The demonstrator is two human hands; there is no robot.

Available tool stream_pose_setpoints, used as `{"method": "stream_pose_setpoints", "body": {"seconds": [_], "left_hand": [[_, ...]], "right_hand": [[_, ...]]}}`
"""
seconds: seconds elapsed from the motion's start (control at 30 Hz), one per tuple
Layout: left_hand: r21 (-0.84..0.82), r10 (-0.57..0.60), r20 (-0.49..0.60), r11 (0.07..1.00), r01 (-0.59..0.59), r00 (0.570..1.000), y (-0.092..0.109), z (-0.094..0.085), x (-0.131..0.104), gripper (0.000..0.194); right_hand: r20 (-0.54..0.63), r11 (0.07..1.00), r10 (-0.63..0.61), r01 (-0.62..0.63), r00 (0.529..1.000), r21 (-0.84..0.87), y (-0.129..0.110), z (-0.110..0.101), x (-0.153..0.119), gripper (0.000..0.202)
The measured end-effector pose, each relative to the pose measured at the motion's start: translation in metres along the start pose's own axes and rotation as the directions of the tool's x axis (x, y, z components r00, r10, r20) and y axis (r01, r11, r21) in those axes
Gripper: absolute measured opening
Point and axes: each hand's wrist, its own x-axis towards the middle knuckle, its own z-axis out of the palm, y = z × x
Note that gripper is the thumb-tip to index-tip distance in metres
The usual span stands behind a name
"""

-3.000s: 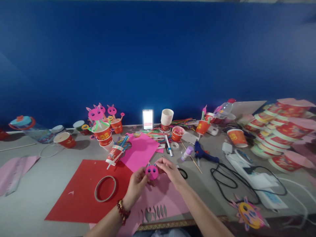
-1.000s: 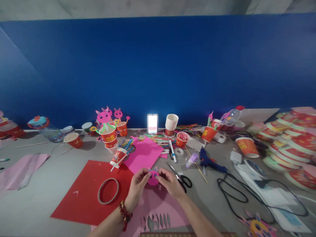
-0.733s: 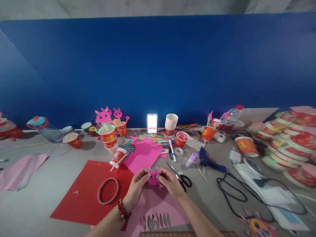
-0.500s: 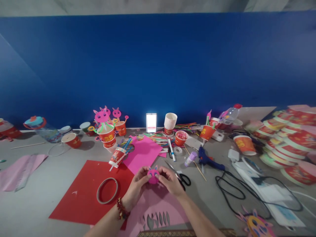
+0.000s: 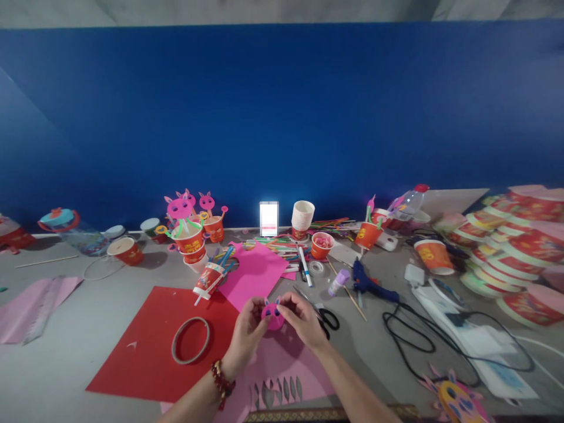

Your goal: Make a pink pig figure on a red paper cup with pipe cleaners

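Between my two hands is a small pink paper animal face [image 5: 274,319] with upright ears and dark eye shapes. My left hand [image 5: 250,326] pinches its left edge, thumb in front. My right hand [image 5: 300,319] has thumb and fingers closed at the upper right, by one ear. Below them lies a light pink sheet [image 5: 308,376] with several leaf-shaped holes cut in it. Black-handled scissors [image 5: 329,318] rest just beyond my right hand, their blades partly hidden. A bright pink sheet [image 5: 255,270] lies behind my hands.
A red sheet [image 5: 132,346] carries a tape roll [image 5: 190,341] at left. At right are a purple glue stick [image 5: 339,282], a blue glue gun [image 5: 370,283], a power strip [image 5: 476,346] with looping cables, and stacked paper bowls [image 5: 524,247]. A lit screen [image 5: 269,218] stands at the back.
My right hand has shifted from the face's right side up to its ear, fingers pinching there. My left hand keeps its hold. The view has moved slightly.
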Motion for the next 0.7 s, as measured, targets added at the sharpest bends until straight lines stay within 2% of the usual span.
{"method": "stream_pose_setpoints", "body": {"seconds": [0.7], "left_hand": [[0.018, -0.002, 0.029, 1.000, 0.001, 1.000, -0.0067, -0.0010, -0.0008, 0.029]], "right_hand": [[-0.006, 0.999, 0.020, -0.019, 1.000, 0.026, 0.0006, -0.0010, 0.0008, 0.025]]}}
